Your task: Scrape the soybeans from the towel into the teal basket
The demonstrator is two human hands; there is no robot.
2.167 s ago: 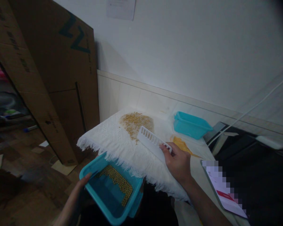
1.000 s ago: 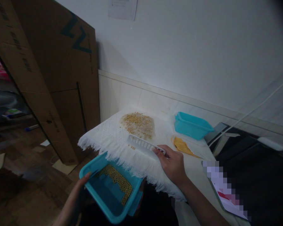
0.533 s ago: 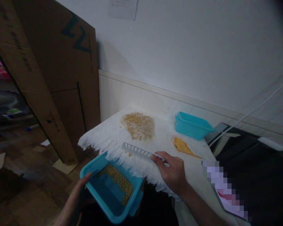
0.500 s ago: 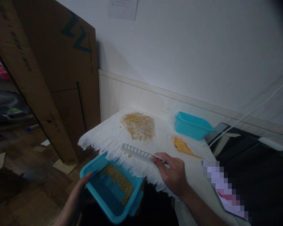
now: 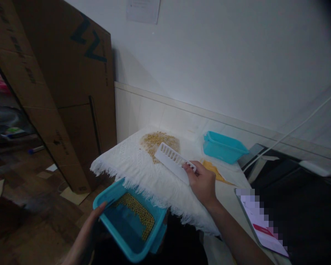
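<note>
My left hand grips the left rim of a blue plastic basket, its thumb over the edge. Yellowish soybeans lie along the far and right side of its floor. The basket is tilted below the fringed edge of a white cloth. In my right hand is a white slotted plastic strip, held by its right end above the cloth. Its far end reaches the near side of a spread of soybeans on a damp-looking patch, hiding some of them.
A second blue basket stands at the table's back right, with a crumpled yellow cloth or bag in front. A large cardboard box rises on the left. A white cable crosses on the right, above a black surface.
My right hand has lifted the slotted strip from the cloth's front edge and carried it toward the bean pile, turning its flat face upward. My left hand and the basket stay put.
</note>
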